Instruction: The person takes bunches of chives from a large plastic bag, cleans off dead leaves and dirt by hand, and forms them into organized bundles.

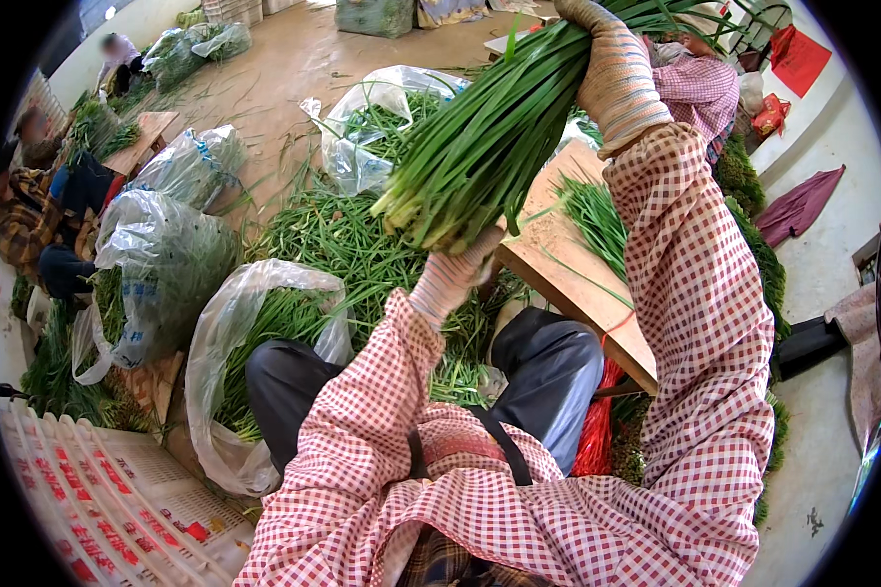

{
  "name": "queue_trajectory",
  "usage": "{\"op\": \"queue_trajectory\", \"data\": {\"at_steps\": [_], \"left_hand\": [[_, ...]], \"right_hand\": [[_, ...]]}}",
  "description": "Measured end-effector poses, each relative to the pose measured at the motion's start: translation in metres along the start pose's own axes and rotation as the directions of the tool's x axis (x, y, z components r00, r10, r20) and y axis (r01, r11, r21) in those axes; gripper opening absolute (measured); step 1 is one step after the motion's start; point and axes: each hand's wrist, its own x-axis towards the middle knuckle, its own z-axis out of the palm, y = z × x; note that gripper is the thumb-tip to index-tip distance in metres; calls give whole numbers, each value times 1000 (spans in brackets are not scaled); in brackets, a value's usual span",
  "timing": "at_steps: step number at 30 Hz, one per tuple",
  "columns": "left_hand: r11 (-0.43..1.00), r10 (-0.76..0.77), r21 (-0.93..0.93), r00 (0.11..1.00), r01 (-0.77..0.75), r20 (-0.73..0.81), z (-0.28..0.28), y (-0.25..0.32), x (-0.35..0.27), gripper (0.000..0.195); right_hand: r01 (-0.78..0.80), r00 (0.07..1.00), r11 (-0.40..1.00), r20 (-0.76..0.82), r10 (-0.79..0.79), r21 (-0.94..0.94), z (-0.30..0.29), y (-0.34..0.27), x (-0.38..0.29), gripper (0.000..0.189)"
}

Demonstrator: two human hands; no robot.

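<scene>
A thick bunch of long green leafy stalks, apparently garlic chives [499,132], is raised in front of me, its pale root ends down to the left. My right hand [617,73], in a striped knit glove, is closed around the leafy upper part. At the pale lower end, my left hand [455,279], gloved alike, touches the bunch from below; its fingers are largely hidden and blurred. Under the bunch lies a heap of loose green stalks [323,227]. More chives [595,220] rest on a wooden board [558,257] by my right forearm.
An open plastic bag of stalks [279,271] stands beside my left knee, with filled bags [165,257] beyond. A white plastic crate [117,499] is at lower left. Red twine [598,425] hangs under the board. People sit at far left and upper right; bundled greens line the right wall.
</scene>
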Motion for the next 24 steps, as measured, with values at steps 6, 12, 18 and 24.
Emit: {"op": "queue_trajectory", "data": {"at_steps": [6, 12, 18, 24], "left_hand": [[406, -256, 442, 563, 800, -786, -3, -9, -88, 7], [750, -119, 420, 728, 512, -675, 59, 23, -73, 38], [889, -396, -444, 672, 110, -625, 97, 54, -14, 49], [941, -319, -112, 722, 321, -614, 46, 15, -67, 15]], "right_hand": [[118, 983, 986, -125, -133, -121, -8, -18, 1, 8], [220, 970, 964, -74, -232, -148, -4, 9, -7, 21], [208, 975, 918, -8, -223, -337, -24, 65, 4, 32], [241, 956, 959, -132, -261, -152, 3, 45, -13, 25]]}}
